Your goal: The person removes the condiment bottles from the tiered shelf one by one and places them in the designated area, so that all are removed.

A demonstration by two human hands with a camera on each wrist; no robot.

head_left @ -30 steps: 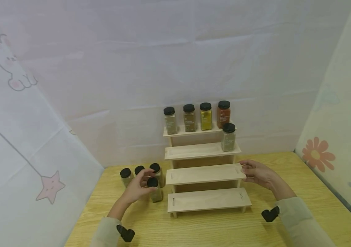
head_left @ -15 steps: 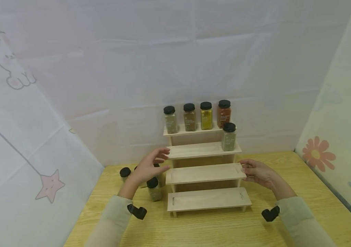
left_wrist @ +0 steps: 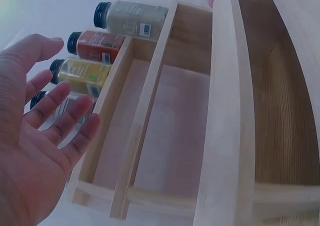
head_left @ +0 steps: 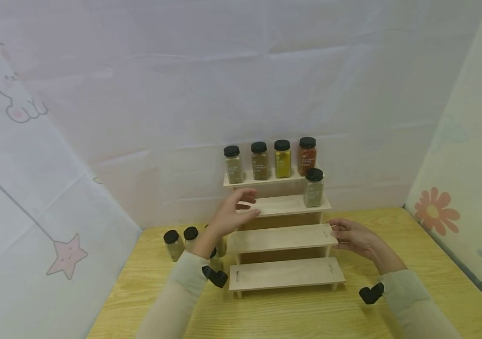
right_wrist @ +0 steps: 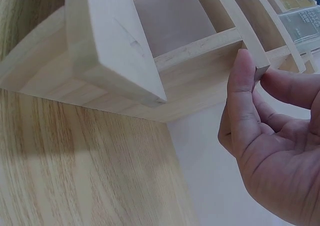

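A stepped wooden spice rack [head_left: 283, 239] stands on the table. My right hand [head_left: 355, 239] pinches the right end of its second shelf from the bottom, thumb and fingers on the board's corner [right_wrist: 255, 61] in the right wrist view. My left hand [head_left: 229, 217] is over the left part of the second shelf from the top, fingers loosely bent, with nothing in it. Behind the left palm [left_wrist: 30, 161], the top-row jars show in the left wrist view. One black-lidded spice jar [head_left: 314, 192] stands at that shelf's right end. Several more line the top shelf, including a yellow jar [head_left: 282, 162] and a red jar [head_left: 306, 159].
Several black-lidded jars, among them a left jar [head_left: 173, 247], stand on the wooden table [head_left: 292, 315] left of the rack. My left forearm partly covers some of them. A white cloth backdrop [head_left: 160, 117] rises behind the rack.
My left hand has moved up and right, from beside the jars on the table to over the second shelf from the top. The right hand keeps its hold on the rack.
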